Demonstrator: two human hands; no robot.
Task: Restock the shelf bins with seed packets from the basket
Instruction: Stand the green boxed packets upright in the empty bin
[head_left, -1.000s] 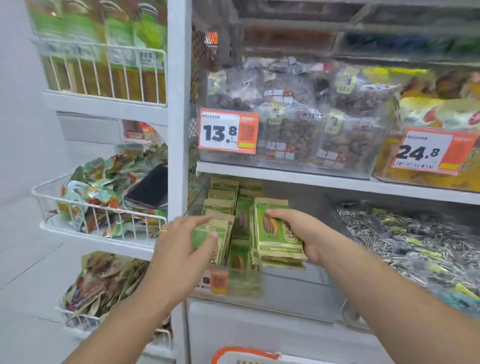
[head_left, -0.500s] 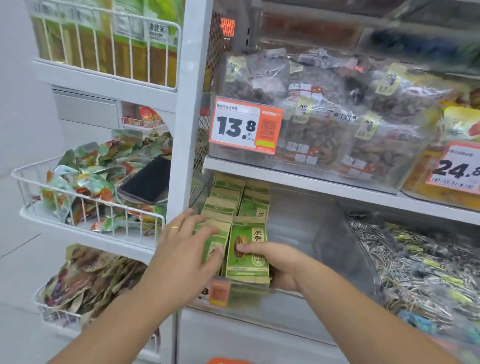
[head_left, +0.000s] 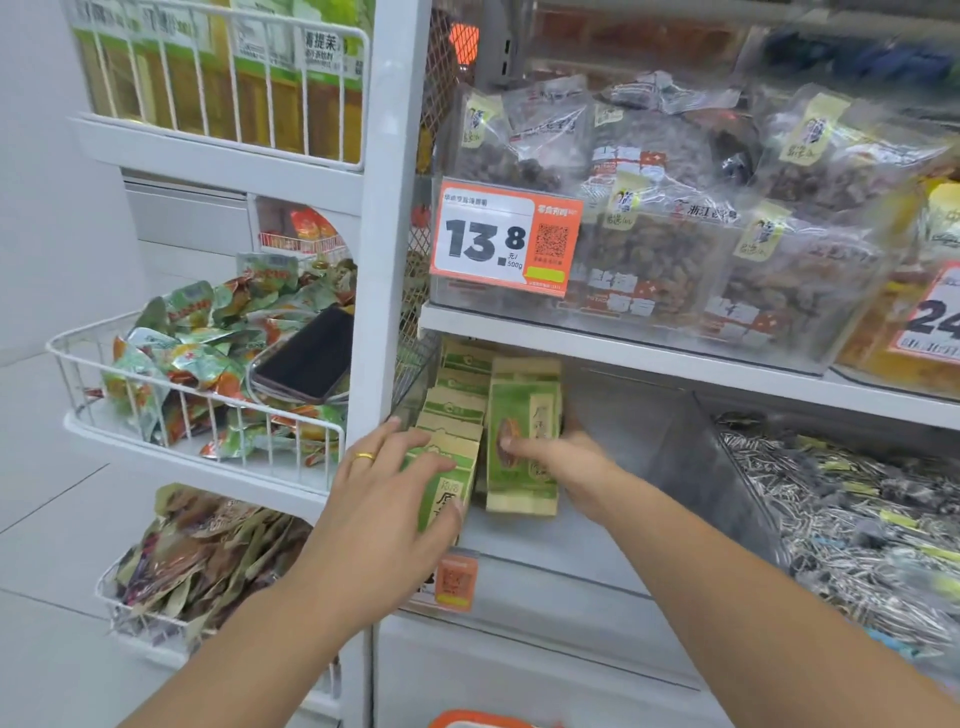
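Far left: wire rack basket (head_left: 208, 410) w/ foil snack packs and a phone (head_left: 306, 358) lying on top, not part of this job. Next right, the left hand (head_left: 384, 499), ring on one finger, lies flat and open-fingered over the front packet of the left row of seed packets (head_left: 452, 441) in the clear shelf bin (head_left: 675, 457), pressing the row back rather than gripping. Just right of it, the right hand (head_left: 566, 462) holds the stack of green packets (head_left: 522, 441) upright beside that row, thumb on the front face; the other fingers are hidden behind the stack, so the grip looks closed on it but can't fully confirm. Right half of the bin is bare; loose seeds fill the next bin (head_left: 841, 509) over. Orange basket rim (head_left: 483, 719) peeks at the bottom edge.

Step in hand, prob: seating the new stack as a 2nd row. To do it well: keep the left palm steady so row 1 doesn't topple fwd, slide the stack back till it's flush w/ row 1, labels facing out, bottoms squared on the bin floor, then let go slowly. Risk: front packets tipping over the bin lip.
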